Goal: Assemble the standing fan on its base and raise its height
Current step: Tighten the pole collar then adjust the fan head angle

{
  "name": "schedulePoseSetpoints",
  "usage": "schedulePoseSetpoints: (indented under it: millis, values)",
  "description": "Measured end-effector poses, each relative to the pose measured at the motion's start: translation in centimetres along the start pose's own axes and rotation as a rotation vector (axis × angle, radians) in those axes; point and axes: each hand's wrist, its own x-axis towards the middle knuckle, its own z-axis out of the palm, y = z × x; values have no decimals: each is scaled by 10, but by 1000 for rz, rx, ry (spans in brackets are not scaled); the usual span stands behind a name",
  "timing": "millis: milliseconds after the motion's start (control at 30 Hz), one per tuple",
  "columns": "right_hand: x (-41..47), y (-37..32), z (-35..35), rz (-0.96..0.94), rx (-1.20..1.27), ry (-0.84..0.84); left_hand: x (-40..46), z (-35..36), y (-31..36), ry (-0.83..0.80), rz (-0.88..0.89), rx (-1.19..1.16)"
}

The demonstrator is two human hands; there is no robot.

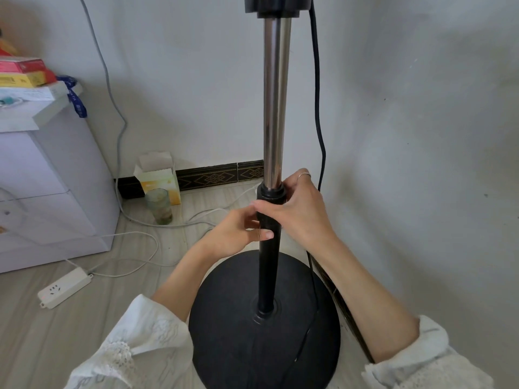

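Note:
The fan's round black base (224,332) sits on the floor with the black lower pole (268,276) standing upright in its centre. A chrome inner tube (276,108) rises from the black collar (271,193) up to the fan's black neck (278,5) at the top edge. My right hand (297,214) grips the collar, fingers wrapped around it. My left hand (238,234) grips the black pole just below, thumb across its front. The fan head is out of view.
The fan's black power cord (317,108) hangs along the wall to the right of the pole. A white cabinet (42,192) stands at left; a glass (158,206), a small carton (160,178) and a white power strip (66,287) with cables lie on the floor.

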Motion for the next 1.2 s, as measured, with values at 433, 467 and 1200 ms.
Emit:
schedulePoseSetpoints:
  millis: [433, 467, 1200]
  values:
    - [-1, 7, 2, 18, 132, -32, 1, -1, 2, -18, -7, -16]
    - [1, 7, -1, 36, 138, -128, 1, -2, 2, -23, -10, -13]
    - [-4, 5, 4, -15, -1, -38, -1, 1, 2, 14, -3, 0]
